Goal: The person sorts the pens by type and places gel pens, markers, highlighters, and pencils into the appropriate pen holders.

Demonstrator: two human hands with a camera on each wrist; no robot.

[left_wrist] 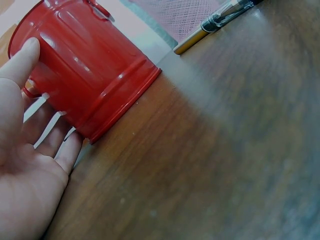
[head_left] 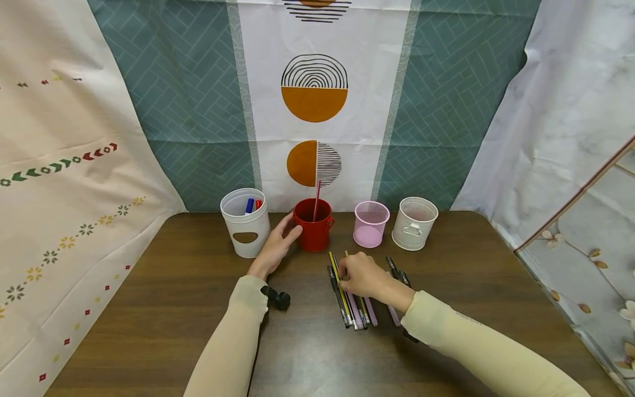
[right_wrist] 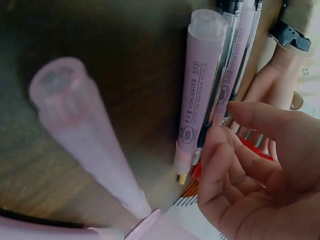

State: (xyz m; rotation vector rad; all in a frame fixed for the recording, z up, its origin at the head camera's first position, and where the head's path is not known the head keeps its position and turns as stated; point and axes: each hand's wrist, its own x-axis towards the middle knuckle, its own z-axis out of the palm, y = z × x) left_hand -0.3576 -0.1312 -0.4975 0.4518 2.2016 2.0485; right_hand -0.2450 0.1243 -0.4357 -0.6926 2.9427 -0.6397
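Note:
My left hand (head_left: 276,246) holds the red bucket (head_left: 312,237) at its left side. In the left wrist view the thumb lies on the near wall and the fingers reach around the side. A thin red stick (head_left: 317,199) leans in the bucket. Over a row of pens and pencils, my right hand (head_left: 364,274) has its fingers bent. In the right wrist view its thumb and forefinger pinch the end of a slim pink highlighter (right_wrist: 237,57). Beside that lies another pink highlighter (right_wrist: 200,85). A yellow pencil (head_left: 331,260) lies at the row's left.
A white container (head_left: 240,226) with blue and red markers (head_left: 249,205) stands left of the bucket. To the bucket's right are a pink mesh cup (head_left: 368,234) and a small white bucket (head_left: 409,237). Black pens (head_left: 392,267) lie beyond my right wrist. Patterned cloth hangs behind the table.

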